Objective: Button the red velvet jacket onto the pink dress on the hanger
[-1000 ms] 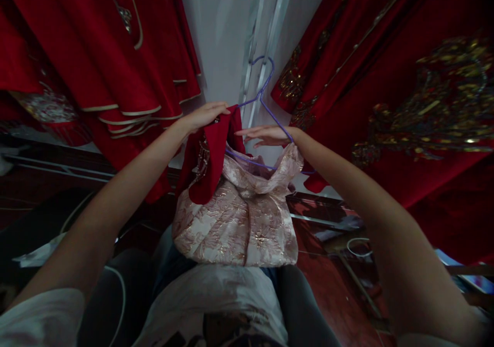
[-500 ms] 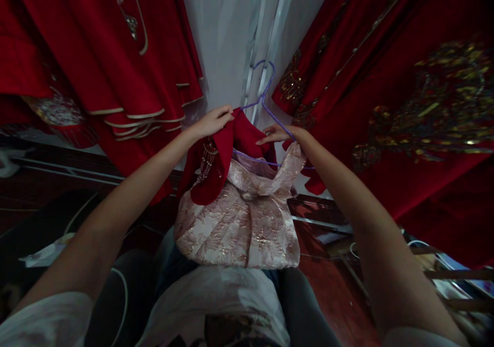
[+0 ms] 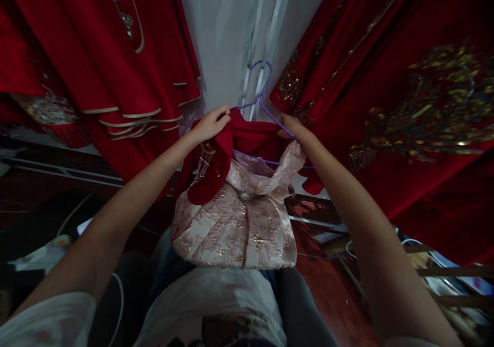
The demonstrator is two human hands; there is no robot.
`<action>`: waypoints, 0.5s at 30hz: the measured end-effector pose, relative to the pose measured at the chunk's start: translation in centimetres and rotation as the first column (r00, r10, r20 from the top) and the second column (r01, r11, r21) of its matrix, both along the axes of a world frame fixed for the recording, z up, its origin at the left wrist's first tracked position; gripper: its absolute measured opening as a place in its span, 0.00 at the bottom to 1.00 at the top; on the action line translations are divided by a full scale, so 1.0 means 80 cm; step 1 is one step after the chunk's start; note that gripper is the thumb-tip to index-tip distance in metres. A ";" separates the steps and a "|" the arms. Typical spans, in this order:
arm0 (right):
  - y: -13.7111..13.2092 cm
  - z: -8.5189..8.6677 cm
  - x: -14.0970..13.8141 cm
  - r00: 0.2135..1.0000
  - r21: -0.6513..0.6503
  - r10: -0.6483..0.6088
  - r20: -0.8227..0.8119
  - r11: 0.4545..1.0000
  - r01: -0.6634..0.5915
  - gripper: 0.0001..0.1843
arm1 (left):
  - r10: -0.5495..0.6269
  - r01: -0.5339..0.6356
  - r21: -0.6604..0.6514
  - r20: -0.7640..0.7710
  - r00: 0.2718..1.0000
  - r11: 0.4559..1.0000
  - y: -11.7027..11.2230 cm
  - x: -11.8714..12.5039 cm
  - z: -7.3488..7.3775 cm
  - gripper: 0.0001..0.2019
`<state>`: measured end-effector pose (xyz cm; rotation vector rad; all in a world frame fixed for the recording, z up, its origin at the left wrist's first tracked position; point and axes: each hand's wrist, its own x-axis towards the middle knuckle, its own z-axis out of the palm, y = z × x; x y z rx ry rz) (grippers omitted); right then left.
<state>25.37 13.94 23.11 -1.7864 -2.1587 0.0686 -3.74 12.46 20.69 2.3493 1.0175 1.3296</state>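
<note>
A purple wire hanger [image 3: 264, 89] is held up in front of me, its hook pointing up. A red embroidered garment [image 3: 216, 161] with a beaded tassel drapes over the hanger's left side. A pink and gold brocade garment [image 3: 235, 223] hangs below it, down to my lap. My left hand [image 3: 210, 124] pinches the red garment's top edge at the hanger's left shoulder. My right hand [image 3: 290, 126] is closed on the red fabric and the hanger's right shoulder.
Red robes with gold trim [image 3: 127, 69] hang at the left. More red robes with heavy gold embroidery [image 3: 424, 110] hang at the right. A pale wall with a metal rail [image 3: 266, 22] runs between them. Dark red floor [image 3: 328, 285] lies below, with clutter at both lower edges.
My right hand went from flat and open over the hanger to gripping the red fabric at its right shoulder. The red garment now spreads further across the hanger. My left hand kept its pinch.
</note>
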 end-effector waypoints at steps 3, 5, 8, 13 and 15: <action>-0.014 0.009 0.028 0.980 0.059 -0.194 0.041 0.980 0.191 0.18 | 0.002 -0.002 0.000 0.016 1.000 1.000 0.002 0.003 -0.001 0.06; -0.028 0.014 0.051 0.964 0.084 -0.267 0.014 0.961 0.265 0.17 | 0.004 -0.004 0.015 0.016 1.000 1.000 0.001 0.007 -0.003 0.06; -0.055 0.021 0.091 0.943 0.124 -0.332 -0.035 0.934 0.334 0.18 | 0.019 -0.020 0.034 0.006 1.000 0.999 -0.001 0.009 -0.004 0.05; -0.107 0.033 0.141 0.932 0.183 -0.360 -0.035 0.915 0.360 0.17 | 0.052 -0.050 0.048 -0.036 0.998 0.998 -0.008 0.009 -0.005 0.03; -0.126 0.033 0.144 0.959 0.126 -0.282 -0.034 0.951 0.284 0.13 | 0.048 -0.047 0.037 -0.033 0.998 0.998 -0.010 0.009 -0.005 0.03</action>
